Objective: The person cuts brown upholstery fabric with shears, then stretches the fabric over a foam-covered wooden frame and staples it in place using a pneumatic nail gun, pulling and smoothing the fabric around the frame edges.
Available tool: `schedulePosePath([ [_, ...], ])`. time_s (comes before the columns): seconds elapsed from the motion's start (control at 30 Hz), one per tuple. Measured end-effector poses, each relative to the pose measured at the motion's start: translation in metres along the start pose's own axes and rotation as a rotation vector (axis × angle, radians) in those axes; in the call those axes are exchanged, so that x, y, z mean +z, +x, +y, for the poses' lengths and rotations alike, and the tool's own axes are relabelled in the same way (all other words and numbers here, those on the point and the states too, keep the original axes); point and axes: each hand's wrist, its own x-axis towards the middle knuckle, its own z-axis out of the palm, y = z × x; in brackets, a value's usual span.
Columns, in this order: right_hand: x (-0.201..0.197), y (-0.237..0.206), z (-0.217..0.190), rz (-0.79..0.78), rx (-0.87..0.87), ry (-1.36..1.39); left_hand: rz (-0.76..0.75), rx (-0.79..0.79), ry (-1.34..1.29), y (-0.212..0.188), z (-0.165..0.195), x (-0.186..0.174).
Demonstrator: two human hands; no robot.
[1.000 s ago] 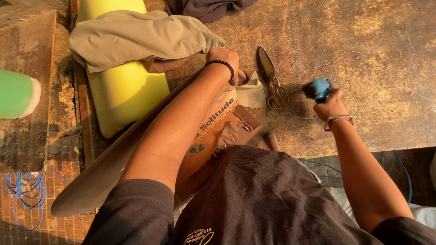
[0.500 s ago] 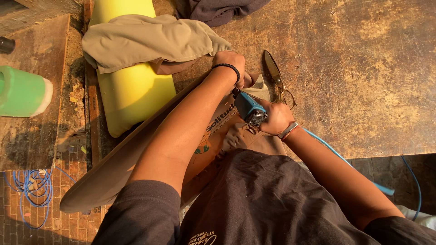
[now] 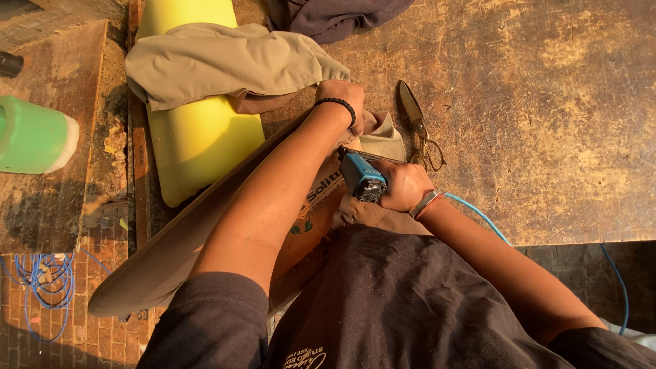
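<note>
Stapling looks to be the step in hand: my right hand (image 3: 403, 184) is clenched around the small blue air-powered staple gun (image 3: 362, 178), its nose set against the tan fabric (image 3: 383, 137) folded over the long brown cardboard-backed panel (image 3: 205, 239) that runs diagonally across the worn wooden workbench (image 3: 547, 102). My left hand (image 3: 345, 96), just beyond the gun, is closed on that fabric edge, pinching it down taut. Next, I judge, the cloth must be held tight and the gun's nose flat before firing. A thin blue hose (image 3: 478, 215) trails from the gun toward me. Metal scissors (image 3: 418, 126) lie just right of the gun; a yellow foam block (image 3: 198, 130) draped in beige cloth (image 3: 225, 65) sits to its left.
</note>
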Motion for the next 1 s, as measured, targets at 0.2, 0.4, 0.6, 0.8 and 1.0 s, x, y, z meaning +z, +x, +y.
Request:
schedulePosePath([
  [0.2,0.002,-0.010,0.014,0.010,-0.004,0.005,-0.025,-0.009,-0.014,-0.004,-0.005,-0.003],
  [0.4,-0.009,-0.028,0.073,-0.028,0.529,-0.019,0.026,0.023,-0.044,-0.014,-0.007,-0.003],
  [0.6,-0.023,-0.044,0.182,0.012,0.687,-0.072,0.100,0.045,-0.087,-0.010,-0.011,0.006],
  [0.8,-0.020,-0.026,0.185,0.231,0.416,-0.289,0.311,0.049,-0.168,0.005,-0.006,0.019],
  [1.0,-0.055,0.061,0.021,0.408,-0.130,0.261,0.621,-0.028,-0.281,-0.004,0.003,0.028],
])
